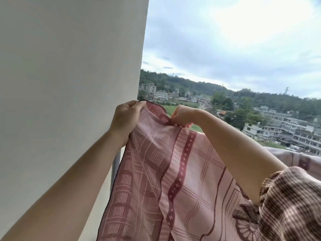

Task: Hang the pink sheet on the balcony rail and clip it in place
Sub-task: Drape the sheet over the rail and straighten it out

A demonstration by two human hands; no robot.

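The pink sheet, patterned with dark red stripes and squares, fills the lower middle of the head view and hangs down in front of me. My left hand pinches its top corner beside the wall. My right hand grips the top edge a short way to the right, fingers closed on the cloth. More of the sheet lies draped along the balcony rail at the right; the rail itself is hidden under it. No clip is visible.
A plain white wall stands close on the left. A grey vertical post shows between wall and sheet. Beyond the balcony lie buildings, trees and cloudy sky. My striped sleeve is at the lower right.
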